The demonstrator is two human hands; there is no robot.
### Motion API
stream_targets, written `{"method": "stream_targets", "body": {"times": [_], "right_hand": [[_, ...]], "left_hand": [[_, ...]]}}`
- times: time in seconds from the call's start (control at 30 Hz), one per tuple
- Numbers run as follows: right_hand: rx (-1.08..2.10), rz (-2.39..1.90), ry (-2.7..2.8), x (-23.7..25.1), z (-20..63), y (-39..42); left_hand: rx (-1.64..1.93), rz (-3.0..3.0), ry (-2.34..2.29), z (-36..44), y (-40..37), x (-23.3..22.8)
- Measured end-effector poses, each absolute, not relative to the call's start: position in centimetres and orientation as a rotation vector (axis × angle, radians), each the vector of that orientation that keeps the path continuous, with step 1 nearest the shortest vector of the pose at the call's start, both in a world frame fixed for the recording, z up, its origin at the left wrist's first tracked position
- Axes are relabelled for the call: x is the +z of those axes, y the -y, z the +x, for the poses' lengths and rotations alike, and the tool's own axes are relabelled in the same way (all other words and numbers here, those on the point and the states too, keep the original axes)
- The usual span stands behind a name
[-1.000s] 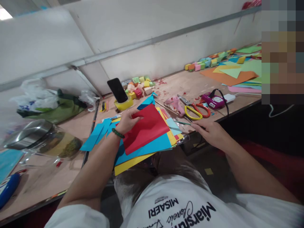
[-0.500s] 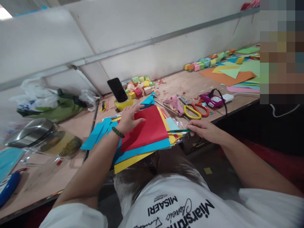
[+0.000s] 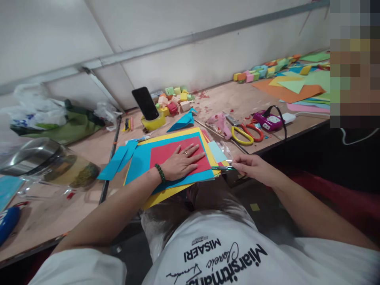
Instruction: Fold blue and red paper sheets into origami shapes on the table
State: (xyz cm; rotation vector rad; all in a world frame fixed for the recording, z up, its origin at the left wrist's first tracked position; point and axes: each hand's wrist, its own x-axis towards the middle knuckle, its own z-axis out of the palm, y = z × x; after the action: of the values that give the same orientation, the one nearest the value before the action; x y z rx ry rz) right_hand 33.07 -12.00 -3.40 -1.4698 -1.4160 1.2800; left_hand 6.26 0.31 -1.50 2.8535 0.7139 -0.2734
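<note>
My left hand [image 3: 182,161], a green bead bracelet at its wrist, lies flat with fingers spread on a red sheet of paper [image 3: 158,153]. That sheet rests on a larger blue sheet [image 3: 142,162], with yellow paper [image 3: 168,196] beneath. At the right edge of the stack, my right hand [image 3: 251,168] is closed around a slim green tool [image 3: 224,168]. The tool's far end meets the corner of the papers; its exact kind cannot be made out. Blue paper strips [image 3: 114,162] lie left of the stack, and a folded blue piece [image 3: 184,120] sits behind it.
Behind the stack stand a phone [image 3: 145,103] on a yellow tape roll [image 3: 153,121] and small paper cubes [image 3: 172,109]. To the right are a pink glue gun [image 3: 220,124], scissors [image 3: 242,134] and a purple power socket [image 3: 268,120]. A glass teapot [image 3: 71,170] stands left.
My left hand has come down and nearer, from the far left edge of the red sheet to flat on its middle. The red sheet sits lower within the blue one. My right hand keeps the green tool.
</note>
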Motion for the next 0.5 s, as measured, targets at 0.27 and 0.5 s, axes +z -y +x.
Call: {"method": "stream_targets", "body": {"times": [0.27, 0.5], "right_hand": [[1.372, -1.514, 1.409, -3.58, 33.77, 11.41], [1.324, -1.516, 1.462, -2.7, 33.49, 11.07]], "left_hand": [[-0.31, 2.804, -0.745, 6.76, 0.29, -0.81], [-0.288, 2.794, -0.745, 6.72, 0.38, -0.73]]}}
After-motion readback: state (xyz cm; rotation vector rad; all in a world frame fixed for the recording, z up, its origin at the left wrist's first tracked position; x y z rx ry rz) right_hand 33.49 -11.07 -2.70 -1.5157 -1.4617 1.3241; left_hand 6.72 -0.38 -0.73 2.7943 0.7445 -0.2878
